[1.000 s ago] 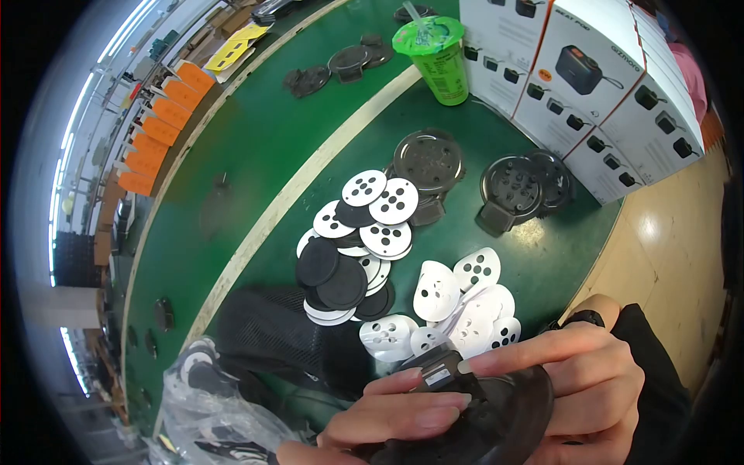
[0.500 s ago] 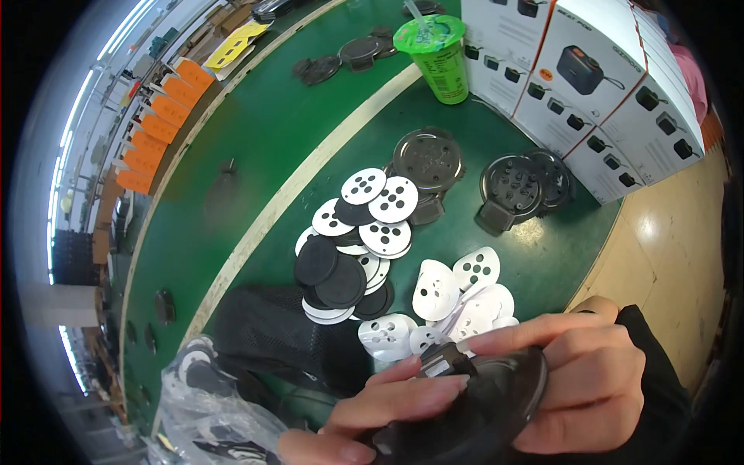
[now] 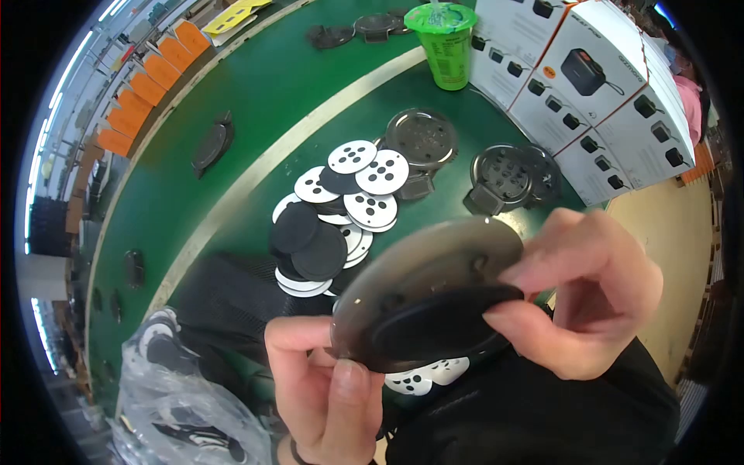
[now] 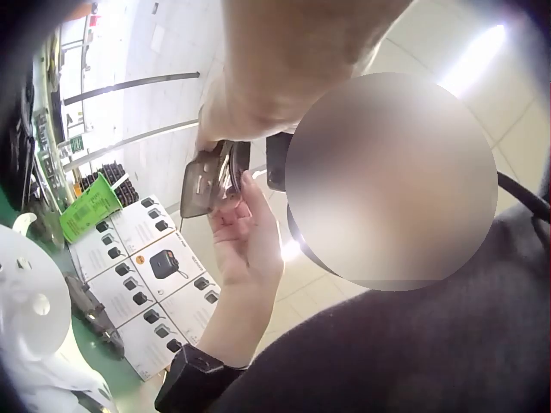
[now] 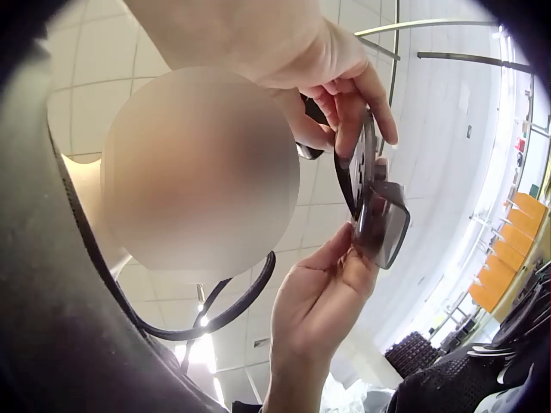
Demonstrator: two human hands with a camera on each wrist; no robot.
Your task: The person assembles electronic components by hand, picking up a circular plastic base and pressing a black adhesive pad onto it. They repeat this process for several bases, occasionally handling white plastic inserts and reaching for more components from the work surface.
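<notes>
A translucent dark round plastic housing (image 3: 434,240) is held up tilted over the table. By its lower left edge my left hand (image 3: 329,395) grips it between thumb and fingers. Thumb and forefinger of my right hand (image 3: 593,298) pinch the rim of a black round pad (image 3: 438,325), which overlaps the housing's near face. In the right wrist view the pad stands at an angle to the housing (image 5: 370,224), apart at the upper end and close to it at the lower end. A rectangular clip-like part (image 5: 398,225) sticks out from the housing's back.
A pile of white discs with holes (image 3: 370,209) and black discs (image 3: 319,252) lies on the green table (image 3: 256,101). Similar dark housings (image 3: 422,139) (image 3: 508,174) sit behind it. A green cup (image 3: 448,58), printed boxes (image 3: 589,70), black mesh (image 3: 225,298) and a plastic bag (image 3: 186,395) surround them.
The housing has been raised and turned so its round face shows. My right hand has moved from the housing's edge and now pinches the black pad. The head view has shifted slightly.
</notes>
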